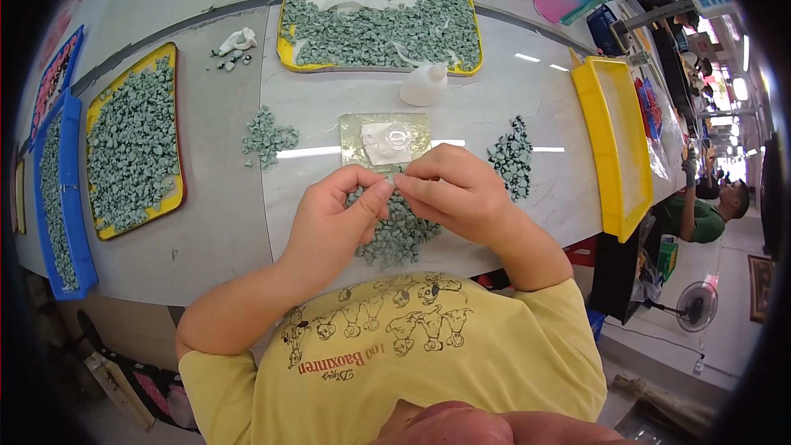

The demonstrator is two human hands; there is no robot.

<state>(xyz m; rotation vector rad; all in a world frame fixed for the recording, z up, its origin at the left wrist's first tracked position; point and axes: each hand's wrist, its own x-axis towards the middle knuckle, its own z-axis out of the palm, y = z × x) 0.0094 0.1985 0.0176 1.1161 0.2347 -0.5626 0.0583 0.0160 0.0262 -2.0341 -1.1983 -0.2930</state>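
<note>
Barely visible, a small green piece (390, 179) is pinched between the narrowed fingertips of my left hand (334, 208) and right hand (463, 189), over the green pile (401, 235). Red lettering (362, 357) marks my yellow shirt (503, 354). Tabletop (224, 214) stretches between the pile and the yellow tray (170, 199) at left; its near edge runs beside my shirt.

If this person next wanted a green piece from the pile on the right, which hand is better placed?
Probably the right hand: it is nearer that pile of green pieces and lies between it and the left hand. Both look busy, though.
</note>
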